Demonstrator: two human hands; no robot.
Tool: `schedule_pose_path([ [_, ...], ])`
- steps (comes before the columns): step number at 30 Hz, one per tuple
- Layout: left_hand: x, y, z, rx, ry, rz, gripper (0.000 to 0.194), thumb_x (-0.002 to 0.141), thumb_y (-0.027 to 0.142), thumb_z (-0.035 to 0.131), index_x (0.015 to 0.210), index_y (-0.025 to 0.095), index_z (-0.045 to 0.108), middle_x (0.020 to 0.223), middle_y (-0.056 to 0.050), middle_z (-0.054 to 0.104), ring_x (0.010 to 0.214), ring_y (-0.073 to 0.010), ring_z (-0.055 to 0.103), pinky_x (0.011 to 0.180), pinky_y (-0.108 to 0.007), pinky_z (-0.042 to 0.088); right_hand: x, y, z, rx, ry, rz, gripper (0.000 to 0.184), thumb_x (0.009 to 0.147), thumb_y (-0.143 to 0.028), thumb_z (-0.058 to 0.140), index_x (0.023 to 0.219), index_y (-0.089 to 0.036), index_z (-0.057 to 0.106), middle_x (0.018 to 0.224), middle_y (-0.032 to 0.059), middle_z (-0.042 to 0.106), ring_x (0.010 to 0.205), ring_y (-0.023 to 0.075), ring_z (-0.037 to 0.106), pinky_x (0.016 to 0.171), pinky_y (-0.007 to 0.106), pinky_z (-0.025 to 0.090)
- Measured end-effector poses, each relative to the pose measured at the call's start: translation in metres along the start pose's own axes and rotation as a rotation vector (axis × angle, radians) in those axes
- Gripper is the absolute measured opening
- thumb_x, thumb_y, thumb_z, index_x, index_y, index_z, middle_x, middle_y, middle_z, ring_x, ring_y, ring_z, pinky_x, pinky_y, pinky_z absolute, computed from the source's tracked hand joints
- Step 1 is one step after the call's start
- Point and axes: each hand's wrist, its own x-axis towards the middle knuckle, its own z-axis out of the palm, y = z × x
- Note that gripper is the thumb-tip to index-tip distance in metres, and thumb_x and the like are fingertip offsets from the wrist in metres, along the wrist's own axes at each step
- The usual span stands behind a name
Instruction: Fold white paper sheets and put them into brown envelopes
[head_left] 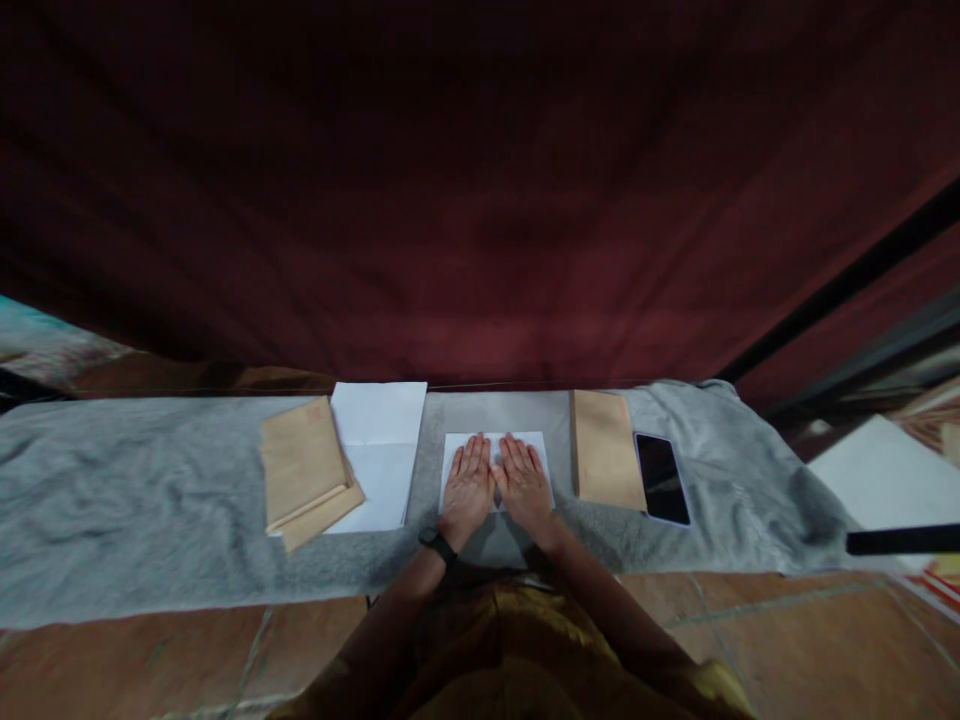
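My left hand and my right hand lie flat side by side, fingers stretched out, pressing on a folded white sheet of paper in the middle of a grey cloth. A black band sits on my left wrist. To the left lies a stack of brown envelopes partly over white sheets of paper. To the right rests another brown envelope stack, with a dark phone beside it.
The grey cloth covers a long low surface over a reddish tiled floor. A dark red curtain hangs right behind. At far right are a white board and a black bar.
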Motion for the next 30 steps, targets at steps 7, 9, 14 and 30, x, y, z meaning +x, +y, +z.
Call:
schedule_pose_path([
  [7, 0.000, -0.014, -0.006, -0.005, 0.060, -0.158, 0.059, 0.103, 0.030, 0.033, 0.155, 0.003, 0.038, 0.163, -0.020, 0.037, 0.155, -0.0287, 0.029, 0.126, -0.048, 0.028, -0.002, 0.009, -0.001, -0.085, 0.032, 0.118, 0.056, 0.107, -0.035, 0.045, 0.155, -0.008, 0.041, 0.158, 0.0220, 0.045, 0.147, 0.0299, 0.041, 0.119, 0.052, 0.034],
  [9, -0.003, -0.018, -0.007, -0.015, 0.078, -0.190, 0.060, 0.103, 0.031, 0.034, 0.156, 0.003, 0.037, 0.162, -0.021, 0.037, 0.154, -0.0298, 0.030, 0.125, -0.050, 0.029, -0.003, 0.012, -0.003, -0.084, 0.037, 0.156, 0.058, 0.107, -0.036, 0.043, 0.156, -0.005, 0.038, 0.158, 0.0247, 0.043, 0.148, 0.0314, 0.040, 0.119, 0.053, 0.034],
  [14, -0.010, -0.023, -0.010, -0.051, 0.111, -0.245, 0.062, 0.103, 0.032, 0.037, 0.157, 0.003, 0.035, 0.162, -0.022, 0.038, 0.154, -0.0323, 0.031, 0.125, -0.053, 0.029, -0.009, 0.018, -0.008, -0.046, 0.082, 0.235, 0.062, 0.108, -0.041, 0.036, 0.157, -0.003, 0.036, 0.158, 0.0275, 0.042, 0.146, 0.0345, 0.043, 0.118, 0.056, 0.035],
  [30, -0.009, -0.020, -0.007, -0.044, 0.119, -0.261, 0.062, 0.102, 0.034, 0.037, 0.156, 0.003, 0.036, 0.162, -0.022, 0.038, 0.154, -0.0320, 0.030, 0.125, -0.053, 0.028, -0.003, -0.022, -0.002, 0.079, 0.038, -0.036, 0.054, 0.108, -0.031, 0.035, 0.154, -0.003, 0.041, 0.158, 0.0214, 0.045, 0.151, 0.0287, 0.037, 0.121, 0.050, 0.035],
])
